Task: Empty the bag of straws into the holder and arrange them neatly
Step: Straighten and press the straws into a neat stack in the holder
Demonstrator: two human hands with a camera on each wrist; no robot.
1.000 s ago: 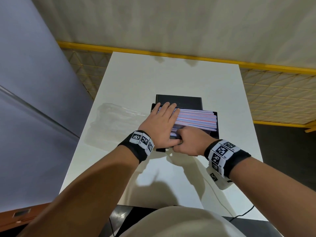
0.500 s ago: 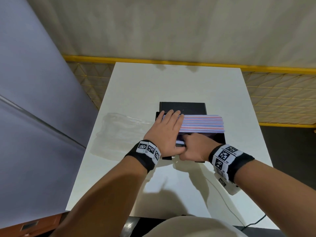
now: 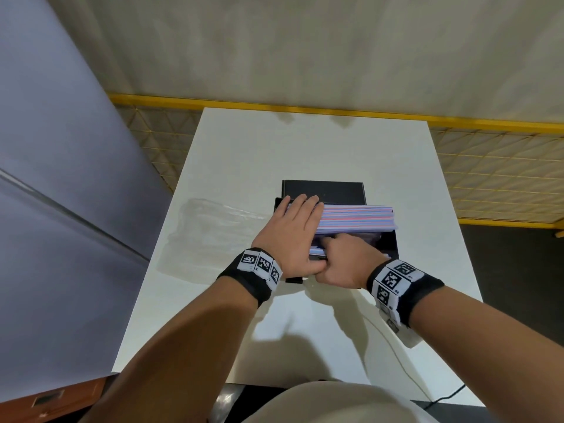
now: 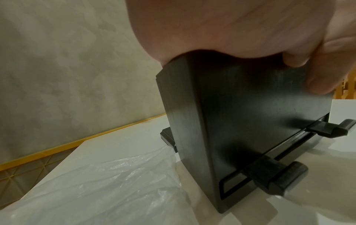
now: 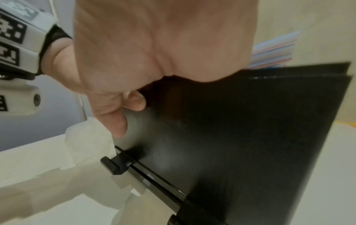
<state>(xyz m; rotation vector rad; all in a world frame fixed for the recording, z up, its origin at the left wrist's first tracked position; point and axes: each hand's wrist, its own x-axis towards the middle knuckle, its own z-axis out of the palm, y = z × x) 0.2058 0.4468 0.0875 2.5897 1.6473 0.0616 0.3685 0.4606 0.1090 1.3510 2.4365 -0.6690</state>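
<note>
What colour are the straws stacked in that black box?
The straws are pale lilac-white with pink-red and blue ones mixed in. The head view shows them best.

Setting reads to me as a staged recording bay, not a home or shop. A plain white table [image 3: 314, 154] at frame centre stands against a bare mottled beige wall [image 3: 305, 47] filling the top. Yellow-framed mesh fencing [image 3: 488, 166] runs behind the table at centre left and right. A blank grey partition [image 3: 55, 163] covers the left side. I note fiducial-tagged wristbands [image 3: 393, 279] at lower centre.
</note>
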